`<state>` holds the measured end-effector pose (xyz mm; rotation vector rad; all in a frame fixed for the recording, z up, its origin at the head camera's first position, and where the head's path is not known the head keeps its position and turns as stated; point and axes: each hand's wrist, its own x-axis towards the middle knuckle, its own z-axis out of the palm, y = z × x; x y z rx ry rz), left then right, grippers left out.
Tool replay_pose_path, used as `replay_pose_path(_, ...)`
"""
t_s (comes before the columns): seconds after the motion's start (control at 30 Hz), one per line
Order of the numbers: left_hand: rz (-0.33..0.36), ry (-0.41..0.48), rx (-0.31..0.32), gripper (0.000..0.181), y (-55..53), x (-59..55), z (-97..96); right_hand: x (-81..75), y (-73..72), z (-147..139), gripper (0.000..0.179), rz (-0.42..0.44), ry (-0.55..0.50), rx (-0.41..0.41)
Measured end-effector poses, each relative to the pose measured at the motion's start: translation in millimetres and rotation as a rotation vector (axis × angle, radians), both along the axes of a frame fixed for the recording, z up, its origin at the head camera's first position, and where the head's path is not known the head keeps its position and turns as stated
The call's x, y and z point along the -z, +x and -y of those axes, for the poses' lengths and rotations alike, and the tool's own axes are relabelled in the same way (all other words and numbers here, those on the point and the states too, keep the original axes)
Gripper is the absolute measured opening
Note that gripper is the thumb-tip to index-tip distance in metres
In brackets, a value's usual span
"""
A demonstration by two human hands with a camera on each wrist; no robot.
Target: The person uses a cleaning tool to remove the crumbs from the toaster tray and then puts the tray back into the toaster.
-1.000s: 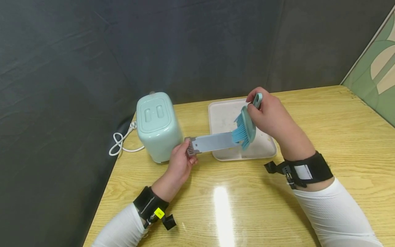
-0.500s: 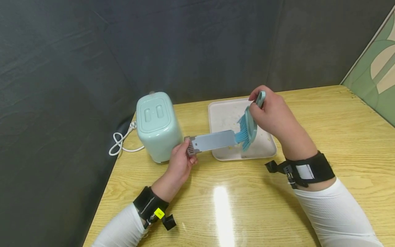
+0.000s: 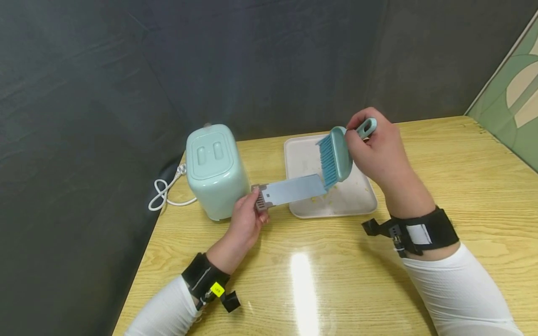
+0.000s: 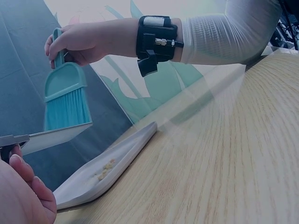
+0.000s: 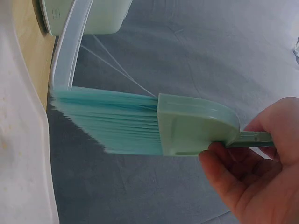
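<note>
My left hand (image 3: 245, 219) pinches the grey end of a flat metal crumb tray (image 3: 296, 188), thumb on top, in the head view. The tray's far end reaches out over a white plastic tray (image 3: 357, 209). My right hand (image 3: 378, 147) grips the handle of a mint-green hand brush (image 3: 342, 154). Its blue bristles (image 5: 112, 123) hang down at the far end of the crumb tray, the lower tips right at its edge. In the left wrist view the bristles (image 4: 67, 109) stand just behind the crumb tray's rim, and yellowish crumbs (image 4: 106, 169) lie in the white tray below.
A mint-green toaster (image 3: 216, 172) with a lid on top stands left, close beside my left hand. Its white cord (image 3: 161, 196) lies looped on the wooden table (image 3: 260, 275). A dark cloth wall (image 3: 269, 70) rises behind the table; a green patterned panel (image 3: 510, 102) is at right.
The brush has moved up and right, from lying over the crumb tray's far end to its edge, and its head has turned. The left hand and crumb tray stay nearly in place.
</note>
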<state>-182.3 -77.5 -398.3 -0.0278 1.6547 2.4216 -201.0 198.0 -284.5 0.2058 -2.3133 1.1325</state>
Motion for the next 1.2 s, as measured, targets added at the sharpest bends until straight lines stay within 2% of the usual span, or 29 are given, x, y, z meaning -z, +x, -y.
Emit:
replay_pose_path(0.2,0.001,0.005,0.003,0.044,0.0,1.5,-0.4,1.9,-0.2,5,0.008,-0.037,-0.048,-0.057)
replay_pose_path(0.53,-0.034,-0.016,0.028,0.044,1.6,1.4,-1.1,7.2,-2.0,10,0.011,0.126,0.015,-0.039)
replay_pose_path(0.73,-0.034,-0.013,0.025,0.044,1.8,2.0,-0.9,7.4,-4.9,7,0.011,0.128,0.051,-0.032)
replay_pose_path(0.97,-0.04,-0.017,0.029,0.044,2.1,2.4,-1.1,5.3,-6.1,2,0.01,0.126,0.009,-0.04)
replay_pose_path(1.2,-0.041,-0.023,0.039,0.044,1.8,4.2,-1.6,7.8,-8.4,0,0.011,0.181,-0.001,-0.062)
